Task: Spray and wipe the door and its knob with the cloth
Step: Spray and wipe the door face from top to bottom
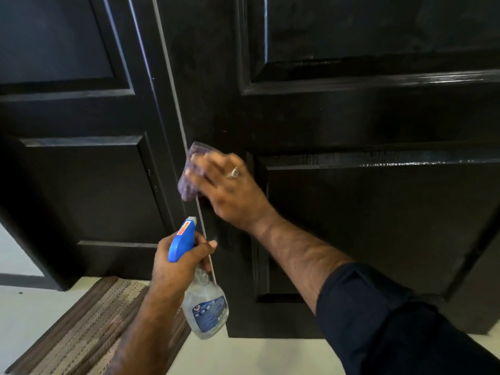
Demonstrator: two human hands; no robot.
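Right hand [230, 189] fingers spread flat, a crumpled purple cloth [189, 171] pressed against the black panelled wooden door [351, 125] near its edge. Clear plastic spray bottle with blue trigger head [200, 280] gripped by left hand [176, 266], just below. Knob not made out.

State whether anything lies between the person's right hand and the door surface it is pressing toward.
Yes: the purple cloth lies under the right hand's fingers, against the black door near its left edge. Nothing else shows between them.
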